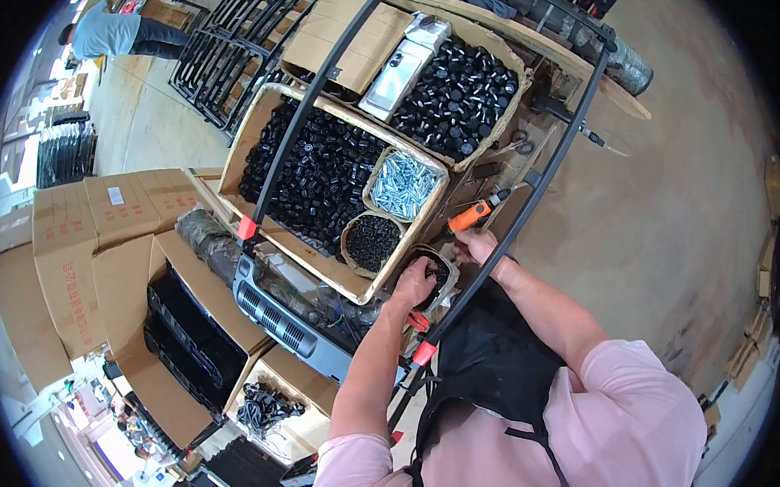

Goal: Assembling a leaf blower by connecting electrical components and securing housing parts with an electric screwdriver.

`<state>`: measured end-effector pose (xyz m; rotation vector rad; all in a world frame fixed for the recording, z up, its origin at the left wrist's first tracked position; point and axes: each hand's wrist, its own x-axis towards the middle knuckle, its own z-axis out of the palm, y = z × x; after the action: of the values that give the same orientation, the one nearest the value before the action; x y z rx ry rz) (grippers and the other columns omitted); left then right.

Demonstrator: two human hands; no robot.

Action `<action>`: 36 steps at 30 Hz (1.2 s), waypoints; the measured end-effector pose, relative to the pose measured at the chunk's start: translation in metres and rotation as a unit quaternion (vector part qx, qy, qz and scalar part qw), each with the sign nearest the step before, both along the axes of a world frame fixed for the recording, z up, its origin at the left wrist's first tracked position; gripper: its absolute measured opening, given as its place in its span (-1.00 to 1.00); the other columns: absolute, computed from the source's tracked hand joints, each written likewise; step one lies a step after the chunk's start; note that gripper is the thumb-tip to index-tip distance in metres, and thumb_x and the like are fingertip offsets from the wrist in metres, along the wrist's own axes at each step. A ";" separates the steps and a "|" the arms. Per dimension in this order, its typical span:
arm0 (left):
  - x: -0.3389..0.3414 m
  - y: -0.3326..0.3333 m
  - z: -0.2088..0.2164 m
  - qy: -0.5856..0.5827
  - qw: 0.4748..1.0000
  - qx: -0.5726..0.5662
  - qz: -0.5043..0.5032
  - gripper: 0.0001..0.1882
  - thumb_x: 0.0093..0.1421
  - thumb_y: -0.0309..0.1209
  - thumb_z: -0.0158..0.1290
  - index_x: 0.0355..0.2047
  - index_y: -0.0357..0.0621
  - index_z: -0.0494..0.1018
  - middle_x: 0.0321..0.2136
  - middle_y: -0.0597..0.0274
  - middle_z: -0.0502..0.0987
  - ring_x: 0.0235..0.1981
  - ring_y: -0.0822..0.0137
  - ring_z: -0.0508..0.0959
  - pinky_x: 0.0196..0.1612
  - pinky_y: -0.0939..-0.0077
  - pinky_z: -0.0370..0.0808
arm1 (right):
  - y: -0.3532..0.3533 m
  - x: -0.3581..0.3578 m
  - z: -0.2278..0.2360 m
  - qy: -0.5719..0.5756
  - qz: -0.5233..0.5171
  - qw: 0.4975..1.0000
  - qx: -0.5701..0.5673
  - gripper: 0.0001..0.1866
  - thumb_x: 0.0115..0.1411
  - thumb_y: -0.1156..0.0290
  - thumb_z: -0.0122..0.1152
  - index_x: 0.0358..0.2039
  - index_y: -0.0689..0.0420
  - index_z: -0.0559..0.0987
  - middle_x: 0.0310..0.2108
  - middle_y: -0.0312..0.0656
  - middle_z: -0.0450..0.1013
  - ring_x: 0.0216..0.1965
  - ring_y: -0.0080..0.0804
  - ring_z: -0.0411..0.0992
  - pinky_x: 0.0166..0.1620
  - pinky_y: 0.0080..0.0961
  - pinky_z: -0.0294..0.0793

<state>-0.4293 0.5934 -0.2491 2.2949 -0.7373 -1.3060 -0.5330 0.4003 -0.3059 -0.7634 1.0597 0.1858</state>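
My left hand (416, 281) dips into a small round tub (447, 291) of tiny dark parts. Its fingers are curled together at the tips, and whatever they pinch is hidden. Beside the tub's right rim, my right hand (477, 245) is closed, with its fingers bent inward; I cannot make out what it holds. Just above it lies an orange-and-black power screwdriver (471, 217), apart from the fingers. A black tubular metal frame (532, 187) passes close over my right wrist.
Open cartons hold black round caps (457, 98) and black plastic fittings (310, 170). Smaller tubs contain silver screws (403, 185) and small black screws (372, 244). A grey slotted panel (274, 315) lies nearby. Large cartons (67, 264) stand left; a person (112, 33) bends at far left.
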 end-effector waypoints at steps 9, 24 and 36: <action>0.006 0.007 -0.043 0.104 0.988 0.019 0.113 -0.69 0.47 -0.12 -0.02 -0.09 -0.09 0.48 -0.41 0.33 0.48 -0.45 0.41 0.44 -0.35 0.44 0.42 | -0.019 0.060 -0.004 0.206 -0.060 0.975 -0.065 -0.60 0.22 0.20 0.50 -0.22 0.28 0.58 -0.36 -0.12 0.58 -0.59 -0.31 0.51 -0.59 -0.38 0.55; 0.017 0.007 0.038 0.473 0.819 -0.093 0.312 -0.75 0.49 -0.22 -0.10 -0.14 -0.09 0.49 -0.31 0.28 0.54 -0.28 0.33 0.60 -0.19 0.37 0.56 | -0.098 -0.038 0.054 -0.119 -0.063 0.984 0.120 -0.25 0.27 0.33 0.31 0.46 -0.11 0.29 -0.19 -0.26 0.62 -0.27 -0.42 0.64 -0.53 -0.53 0.48; -0.002 0.023 0.117 0.451 0.762 -0.254 0.389 -0.69 0.41 -0.43 0.17 0.11 -0.27 0.58 -0.18 0.23 0.67 -0.19 0.38 0.67 -0.12 0.48 0.66 | -0.069 -0.144 0.176 -0.209 -0.029 0.967 -0.146 -0.32 0.18 0.36 0.44 0.28 0.13 0.39 0.10 -0.05 0.57 0.12 -0.27 0.55 0.09 -0.23 0.59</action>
<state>-0.4309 0.6164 -0.1324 1.0556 0.2011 -1.3163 -0.6772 0.3314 -0.1296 -0.9845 0.7109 -0.1824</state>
